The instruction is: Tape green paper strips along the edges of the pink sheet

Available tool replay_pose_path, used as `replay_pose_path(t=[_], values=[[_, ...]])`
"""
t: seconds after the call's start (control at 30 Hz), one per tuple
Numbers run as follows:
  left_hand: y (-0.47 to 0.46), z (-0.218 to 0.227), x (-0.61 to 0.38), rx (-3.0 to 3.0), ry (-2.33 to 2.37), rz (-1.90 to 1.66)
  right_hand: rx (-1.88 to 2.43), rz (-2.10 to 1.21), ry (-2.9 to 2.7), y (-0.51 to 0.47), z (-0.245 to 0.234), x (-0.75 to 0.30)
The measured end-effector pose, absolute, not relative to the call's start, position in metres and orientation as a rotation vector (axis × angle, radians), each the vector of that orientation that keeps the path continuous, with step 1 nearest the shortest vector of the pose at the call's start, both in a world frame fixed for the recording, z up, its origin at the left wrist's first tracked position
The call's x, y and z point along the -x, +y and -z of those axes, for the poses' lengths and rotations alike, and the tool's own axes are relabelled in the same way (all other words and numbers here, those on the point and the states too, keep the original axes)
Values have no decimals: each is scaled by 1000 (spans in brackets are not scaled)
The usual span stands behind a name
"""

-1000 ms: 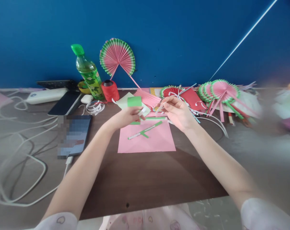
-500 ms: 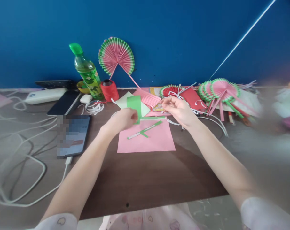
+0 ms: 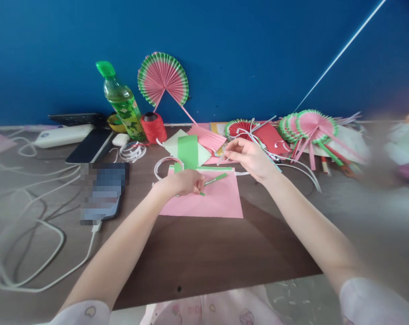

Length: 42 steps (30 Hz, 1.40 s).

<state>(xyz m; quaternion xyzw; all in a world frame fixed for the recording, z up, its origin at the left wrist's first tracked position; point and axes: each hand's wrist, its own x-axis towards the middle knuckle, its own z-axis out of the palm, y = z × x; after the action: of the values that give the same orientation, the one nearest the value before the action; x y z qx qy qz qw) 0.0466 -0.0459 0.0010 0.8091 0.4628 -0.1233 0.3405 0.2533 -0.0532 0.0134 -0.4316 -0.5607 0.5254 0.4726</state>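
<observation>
My right hand (image 3: 246, 155) is raised above the right part of the pink paper sheet (image 3: 221, 205), its fingertips pinched on a small thin white strip (image 3: 221, 159). Low over the same sheet is my left hand (image 3: 190, 181), fingers curled down and closed; what they grip, if anything, is hidden. A narrow green paper strip (image 3: 219, 178) sticks out past those fingers. Behind the left hand lies a wider green paper piece (image 3: 188, 151) on a pale green sheet (image 3: 172, 143), beside pleated pink paper (image 3: 209, 137).
A pink and green paper fan (image 3: 163, 79) leans on the blue wall. Left of it stand a green bottle (image 3: 123, 106) and a red thread spool (image 3: 154, 128). A phone (image 3: 104, 192) with a white cable lies left. More fans (image 3: 314, 126) are piled right.
My left hand has come down and right, from the wide green piece to the narrow green strips. The pink sheet has slid slightly left. My right hand has moved slightly left.
</observation>
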Motion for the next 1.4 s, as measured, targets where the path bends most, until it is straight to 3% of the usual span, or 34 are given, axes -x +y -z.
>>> replay_pose_path(t=[0.83,0.93,1.17,1.4], values=[[-52,-8,-52,-2268,1108,276,1081,-1342,-1435,-53,-7,-252],[-52,-10,-51,-2177,1104,119,1068,-1337,-1459,-54,-7,-253],[-49,-9,-54,-1656,1129,-614,1045,-1321,-1487,-56,-8,-249],[-50,-12,-59,-1304,1143,-762,1106,-1295,-1473,-56,-7,-247]])
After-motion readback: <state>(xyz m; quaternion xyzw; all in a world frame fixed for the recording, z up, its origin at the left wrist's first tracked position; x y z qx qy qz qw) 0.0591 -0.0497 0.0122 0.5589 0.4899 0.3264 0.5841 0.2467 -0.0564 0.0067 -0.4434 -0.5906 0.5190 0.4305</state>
